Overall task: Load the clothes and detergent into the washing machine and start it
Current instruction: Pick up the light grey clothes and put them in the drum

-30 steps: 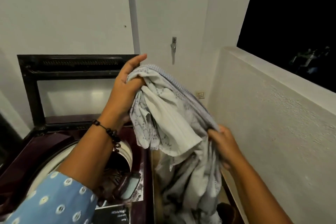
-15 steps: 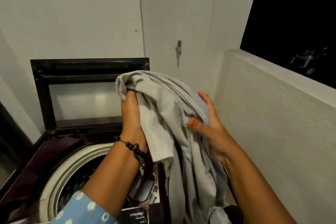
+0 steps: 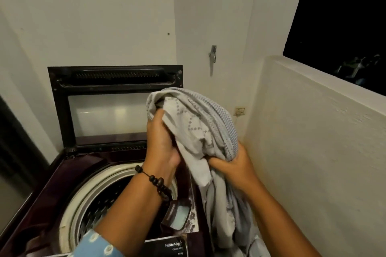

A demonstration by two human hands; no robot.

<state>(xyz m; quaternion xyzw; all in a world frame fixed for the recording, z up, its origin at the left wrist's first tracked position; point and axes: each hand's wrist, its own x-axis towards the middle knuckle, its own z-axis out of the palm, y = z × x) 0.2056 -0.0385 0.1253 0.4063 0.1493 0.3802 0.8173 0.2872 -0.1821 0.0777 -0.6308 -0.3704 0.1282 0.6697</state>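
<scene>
A pale grey patterned cloth is bunched in front of me, its tail hanging down to the right of the washing machine. My left hand grips the cloth's upper left fold, above the drum's right rim. My right hand grips the cloth lower down on the right. The top-loading machine is dark maroon, its lid standing upright against the wall. The white-rimmed drum is open below my left forearm. No detergent is visible.
A low white wall runs close along the right, with a dark opening above it. A white wall with a metal hook stands behind the machine. A small socket sits in the corner. The machine's control panel lies under my left wrist.
My right hand has dropped lower and closed round the cloth, where its fingers lay flat against it before. The bundle has sunk a little toward the machine, and my view has tilted down.
</scene>
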